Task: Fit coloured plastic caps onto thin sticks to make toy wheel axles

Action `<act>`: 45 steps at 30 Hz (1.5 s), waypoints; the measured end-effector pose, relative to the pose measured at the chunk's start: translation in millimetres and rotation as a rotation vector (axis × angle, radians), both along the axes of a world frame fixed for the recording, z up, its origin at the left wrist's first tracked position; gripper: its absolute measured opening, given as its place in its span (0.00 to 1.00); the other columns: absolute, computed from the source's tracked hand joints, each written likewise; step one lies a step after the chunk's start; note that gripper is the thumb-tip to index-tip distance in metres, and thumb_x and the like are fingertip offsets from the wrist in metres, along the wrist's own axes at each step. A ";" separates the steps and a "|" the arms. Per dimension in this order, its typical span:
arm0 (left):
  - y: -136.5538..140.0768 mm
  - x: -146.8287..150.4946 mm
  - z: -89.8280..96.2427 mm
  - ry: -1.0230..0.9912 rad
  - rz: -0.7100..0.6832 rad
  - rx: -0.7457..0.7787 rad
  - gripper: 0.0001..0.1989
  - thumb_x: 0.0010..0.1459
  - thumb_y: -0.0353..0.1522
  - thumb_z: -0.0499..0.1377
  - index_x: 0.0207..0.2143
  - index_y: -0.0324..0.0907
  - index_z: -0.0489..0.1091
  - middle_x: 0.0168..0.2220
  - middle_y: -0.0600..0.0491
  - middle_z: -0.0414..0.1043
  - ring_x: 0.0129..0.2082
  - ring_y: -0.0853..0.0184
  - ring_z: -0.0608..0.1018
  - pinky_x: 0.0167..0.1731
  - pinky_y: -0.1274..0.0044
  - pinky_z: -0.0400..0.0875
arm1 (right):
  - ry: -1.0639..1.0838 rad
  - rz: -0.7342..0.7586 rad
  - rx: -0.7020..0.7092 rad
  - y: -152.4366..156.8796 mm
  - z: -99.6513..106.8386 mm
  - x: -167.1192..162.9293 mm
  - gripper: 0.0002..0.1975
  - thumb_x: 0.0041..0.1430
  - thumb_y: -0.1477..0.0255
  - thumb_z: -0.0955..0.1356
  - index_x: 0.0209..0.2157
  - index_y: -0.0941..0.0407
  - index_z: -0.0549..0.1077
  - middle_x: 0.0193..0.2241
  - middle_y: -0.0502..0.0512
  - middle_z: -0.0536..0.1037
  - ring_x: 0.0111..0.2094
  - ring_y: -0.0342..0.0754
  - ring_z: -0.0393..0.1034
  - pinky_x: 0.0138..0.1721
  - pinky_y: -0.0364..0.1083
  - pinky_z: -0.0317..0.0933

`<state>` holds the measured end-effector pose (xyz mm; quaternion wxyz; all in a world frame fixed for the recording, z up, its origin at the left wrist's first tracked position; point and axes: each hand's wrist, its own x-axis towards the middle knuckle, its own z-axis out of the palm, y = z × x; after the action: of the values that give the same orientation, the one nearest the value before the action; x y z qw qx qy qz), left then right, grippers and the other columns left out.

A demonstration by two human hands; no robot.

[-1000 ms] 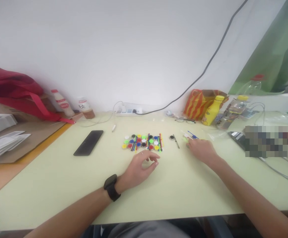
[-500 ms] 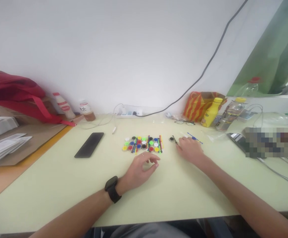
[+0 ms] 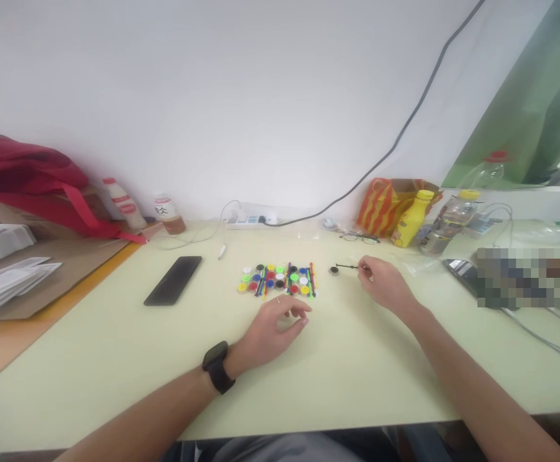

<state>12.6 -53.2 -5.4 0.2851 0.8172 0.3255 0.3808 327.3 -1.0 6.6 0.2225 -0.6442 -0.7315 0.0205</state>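
Observation:
My right hand (image 3: 383, 281) has its fingers pinched on the end of a thin black stick (image 3: 346, 265), which points left. The stick's tip is close to a dark round disc (image 3: 334, 271) on the table. Further left lie rows of small coloured discs (image 3: 271, 283), red, blue, yellow, green, white and black, with bundles of thin coloured sticks (image 3: 311, 280) between and beside them. My left hand (image 3: 275, 328) rests just in front of these rows, fingers loosely curved, thumb apart, with nothing in it. What lies under my right hand is hidden.
A black phone (image 3: 173, 281) lies to the left. Along the back are a power strip (image 3: 248, 219), glasses (image 3: 359, 238), a yellow bottle (image 3: 410, 221), a clear bottle (image 3: 448, 224) and a striped bag (image 3: 379, 205). Cables (image 3: 544, 333) run along the right side.
My right hand has shifted right and now pinches the black stick, which has swung nearly level. The blue sticks beside that hand no longer show. My left hand has stayed put.

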 end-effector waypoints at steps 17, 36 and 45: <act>-1.0 -0.4 2.3 -0.001 -0.007 -0.006 0.07 0.66 0.32 0.61 0.46 0.45 0.76 0.40 0.50 0.79 0.39 0.65 0.78 0.42 0.72 0.74 | 0.065 0.085 0.044 -2.7 5.1 5.4 0.05 0.59 0.73 0.63 0.30 0.54 0.69 0.25 0.51 0.75 0.27 0.48 0.67 0.32 0.45 0.56; 3.0 -2.6 -5.3 0.160 -0.103 -0.091 0.08 0.59 0.36 0.69 0.40 0.46 0.77 0.45 0.50 0.76 0.48 0.60 0.77 0.51 0.69 0.72 | 0.451 0.638 -0.486 -30.7 8.1 -47.4 0.07 0.62 0.72 0.66 0.31 0.57 0.74 0.26 0.48 0.71 0.28 0.43 0.61 0.31 0.42 0.54; 7.5 -2.2 -6.6 0.058 0.015 -0.187 0.09 0.60 0.37 0.68 0.38 0.42 0.76 0.31 0.54 0.75 0.29 0.68 0.74 0.30 0.77 0.68 | 0.613 0.873 -0.971 -38.7 26.6 -38.6 0.17 0.61 0.58 0.73 0.39 0.59 0.79 0.30 0.51 0.75 0.28 0.42 0.61 0.31 0.42 0.54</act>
<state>10.4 -45.7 -11.9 0.3478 0.7951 0.3741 0.3270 288.7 -39.7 33.2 0.0778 -0.2843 -0.7352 0.6104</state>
